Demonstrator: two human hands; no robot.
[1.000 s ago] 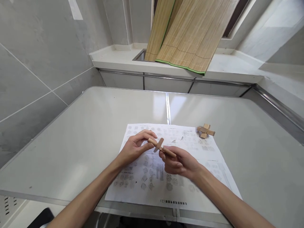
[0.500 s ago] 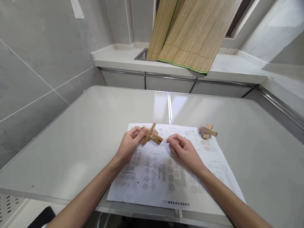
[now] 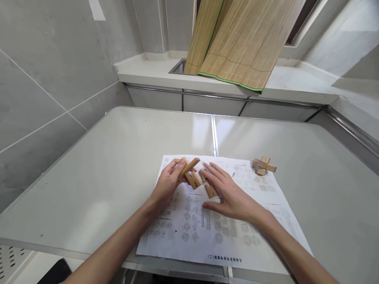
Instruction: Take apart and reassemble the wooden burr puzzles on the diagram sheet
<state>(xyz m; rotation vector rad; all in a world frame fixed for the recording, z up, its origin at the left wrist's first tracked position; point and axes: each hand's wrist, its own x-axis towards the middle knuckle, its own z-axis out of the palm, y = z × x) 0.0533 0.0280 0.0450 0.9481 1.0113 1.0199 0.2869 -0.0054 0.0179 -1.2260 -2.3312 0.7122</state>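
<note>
Pinching with my left hand (image 3: 170,179), I have it closed on a slim wooden stick (image 3: 191,166) and a notched wooden block (image 3: 194,180). The stick slants toward two o'clock and crosses the block, which has a dark mark and pokes out toward four o'clock. At three o'clock from there, my right hand (image 3: 227,191) has its fingers and thumb spread apart. Another wooden block (image 3: 211,191) is between them; I can't tell if they touch it. Below is a printed paper sheet (image 3: 207,245) on the table (image 3: 103,169). A wooden puzzle cross (image 3: 263,165) sits near the sheet's corner, at two o'clock from my right hand. Farther off, at one o'clock, is a green-edged bamboo mat (image 3: 242,43).
</note>
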